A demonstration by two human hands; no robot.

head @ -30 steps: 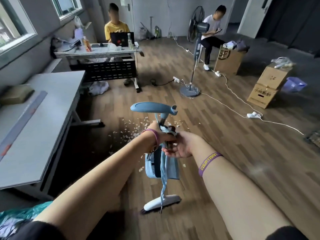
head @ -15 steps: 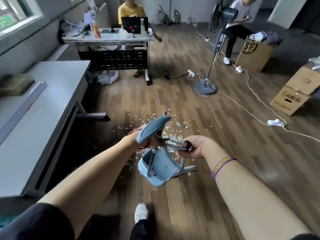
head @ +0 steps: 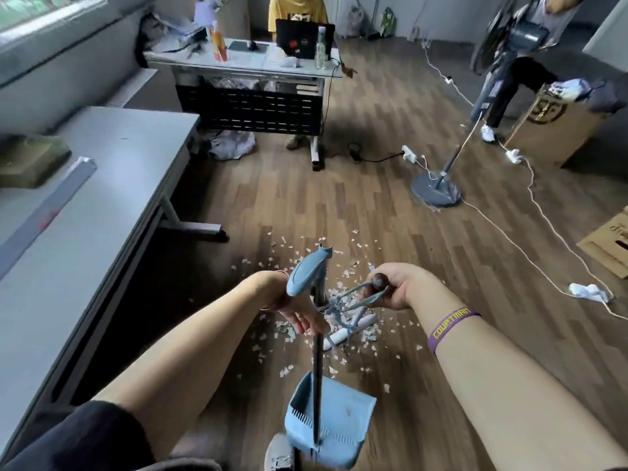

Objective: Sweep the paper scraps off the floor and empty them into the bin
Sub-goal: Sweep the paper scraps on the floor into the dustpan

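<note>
Head view: the left hand (head: 299, 312) is closed around the dark pole of the blue dustpan (head: 328, 423), whose pan hangs low near the person's shoe, probably kept clear for sweeping. The right hand (head: 390, 287) is closed on the top of the broom (head: 350, 329); its white head rests among the paper scraps (head: 339, 290) scattered on the wood floor (head: 339, 205). No bin is identifiable.
</note>
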